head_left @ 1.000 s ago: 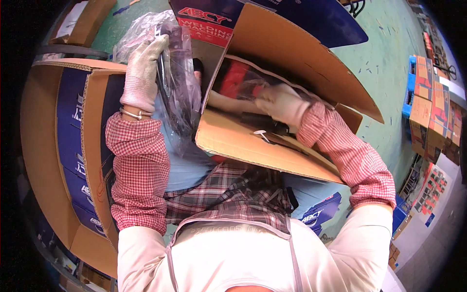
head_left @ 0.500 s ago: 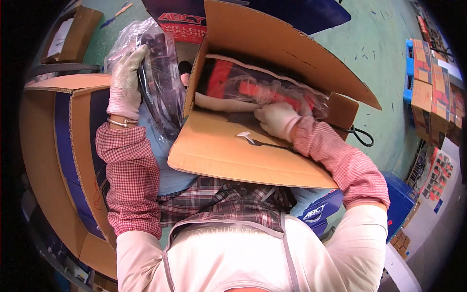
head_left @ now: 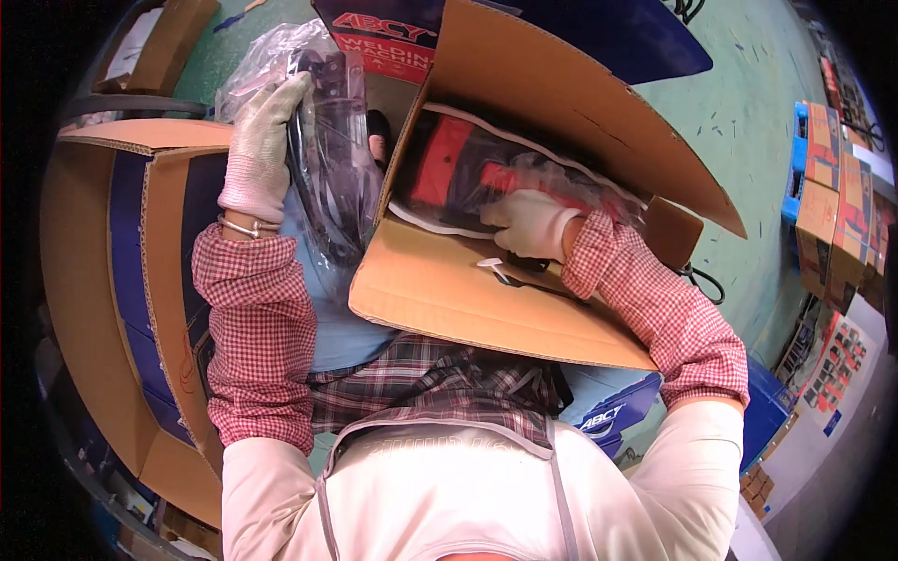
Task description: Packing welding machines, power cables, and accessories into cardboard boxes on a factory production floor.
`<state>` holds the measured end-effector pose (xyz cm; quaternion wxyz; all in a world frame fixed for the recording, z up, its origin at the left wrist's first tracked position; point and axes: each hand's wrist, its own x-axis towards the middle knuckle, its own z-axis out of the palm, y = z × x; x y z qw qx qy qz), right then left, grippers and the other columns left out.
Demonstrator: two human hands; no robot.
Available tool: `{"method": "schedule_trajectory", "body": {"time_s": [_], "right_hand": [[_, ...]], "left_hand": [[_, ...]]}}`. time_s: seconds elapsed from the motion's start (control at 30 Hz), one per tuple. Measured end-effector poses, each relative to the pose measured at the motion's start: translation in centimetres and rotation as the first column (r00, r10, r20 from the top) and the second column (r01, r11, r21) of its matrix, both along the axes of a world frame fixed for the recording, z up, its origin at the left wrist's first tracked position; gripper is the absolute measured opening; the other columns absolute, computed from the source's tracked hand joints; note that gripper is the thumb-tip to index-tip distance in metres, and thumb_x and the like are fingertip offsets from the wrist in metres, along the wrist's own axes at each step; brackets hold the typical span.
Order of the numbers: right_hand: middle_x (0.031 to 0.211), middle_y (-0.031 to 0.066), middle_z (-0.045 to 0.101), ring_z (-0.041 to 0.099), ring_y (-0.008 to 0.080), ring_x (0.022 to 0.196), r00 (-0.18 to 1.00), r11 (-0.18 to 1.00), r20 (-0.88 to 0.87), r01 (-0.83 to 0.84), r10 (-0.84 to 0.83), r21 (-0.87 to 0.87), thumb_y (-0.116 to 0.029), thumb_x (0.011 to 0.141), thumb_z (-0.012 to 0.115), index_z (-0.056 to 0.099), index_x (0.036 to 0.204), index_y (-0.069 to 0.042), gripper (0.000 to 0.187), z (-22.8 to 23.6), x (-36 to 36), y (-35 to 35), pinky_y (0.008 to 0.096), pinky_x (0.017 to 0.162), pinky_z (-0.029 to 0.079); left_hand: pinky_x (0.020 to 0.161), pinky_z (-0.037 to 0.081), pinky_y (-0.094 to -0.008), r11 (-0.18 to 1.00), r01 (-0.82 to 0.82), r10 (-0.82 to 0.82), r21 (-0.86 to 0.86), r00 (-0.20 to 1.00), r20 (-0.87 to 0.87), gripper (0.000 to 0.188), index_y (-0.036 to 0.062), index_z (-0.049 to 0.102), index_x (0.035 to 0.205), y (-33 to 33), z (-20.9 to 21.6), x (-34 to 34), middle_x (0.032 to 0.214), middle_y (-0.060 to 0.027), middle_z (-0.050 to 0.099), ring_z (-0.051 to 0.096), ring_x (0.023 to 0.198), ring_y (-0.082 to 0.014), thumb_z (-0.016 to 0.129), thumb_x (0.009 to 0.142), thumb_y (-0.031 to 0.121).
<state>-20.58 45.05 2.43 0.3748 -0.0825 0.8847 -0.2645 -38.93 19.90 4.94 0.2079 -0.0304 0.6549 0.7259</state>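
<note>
My gloved left hand (head_left: pixel 265 140) is wrapped round the side of a clear plastic bag (head_left: pixel 341 201) with black cables inside, held upright left of an open cardboard carton (head_left: pixel 449 294). In the carton lies a red and black machine (head_left: pixel 440 159) under clear plastic, with white foam strips (head_left: pixel 426 221) along its edges. My gloved right hand (head_left: pixel 531 224) reaches into the carton with curled fingers, against the plastic and the near foam edge. What its fingertips grip is hidden. A black cord with a white tag (head_left: pixel 489 265) lies on the carton's near flap.
Another open carton (head_left: pixel 94 280) with blue boxes (head_left: pixel 131 252) stands at my left. A blue and red printed box (head_left: pixel 393 47) is beyond the bag. Stacked cartons (head_left: pixel 818 178) stand on a blue pallet at the far right. A black cable loop (head_left: pixel 706 285) hangs by the carton's right end.
My right hand has risen slightly from the near foam edge onto the plastic-covered machine. Carton, bag and left hand have shifted a little right in the picture; the left hand still holds the bag.
</note>
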Motion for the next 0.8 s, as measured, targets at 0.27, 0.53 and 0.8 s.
{"method": "schedule_trajectory", "body": {"time_s": [0.27,0.53,0.8], "right_hand": [[0.091,0.0179,0.064,0.063,0.0364,0.087,0.932,0.938,-0.243,-0.196,0.269,0.285,-0.012,0.077,0.056,0.069,0.097,-0.008,0.024,3.0,-5.9,-2.6,0.0463,0.075,0.05],[0.117,0.014,0.059,0.051,0.0335,0.118,0.65,0.981,-0.738,-0.063,0.181,0.185,-0.015,0.08,0.056,0.069,0.1,-0.01,0.024,-4.5,-7.0,-5.7,0.0467,0.102,0.038],[0.13,0.0132,0.052,0.041,0.0349,0.128,0.75,0.989,-0.651,-0.029,0.116,0.143,-0.021,0.078,0.062,0.06,0.118,-0.009,0.043,-2.6,-2.8,-2.9,0.0479,0.108,0.031]], "left_hand": [[0.054,0.04,-0.0219,1.0,-0.001,0.001,-0.015,0.999,0.044,0.018,0.0062,0.064,0.087,-0.2,0.0,0.0,0.073,0.0034,0.055,0.051,0.06,-0.0057,0.064,0.089,0.024],[0.092,0.044,-0.0271,0.982,0.065,-0.076,-0.178,0.996,-0.052,0.027,-0.0036,0.064,0.111,0.2,0.1,0.0,0.114,-0.0113,0.062,0.059,0.104,-0.0162,0.053,0.094,0.014],[0.087,0.046,-0.0256,0.982,0.095,-0.106,-0.161,0.992,-0.062,0.027,-0.0024,0.064,0.111,-0.2,0.4,0.3,0.112,-0.0089,0.062,0.059,0.1,-0.0136,0.053,0.095,0.015]]}}
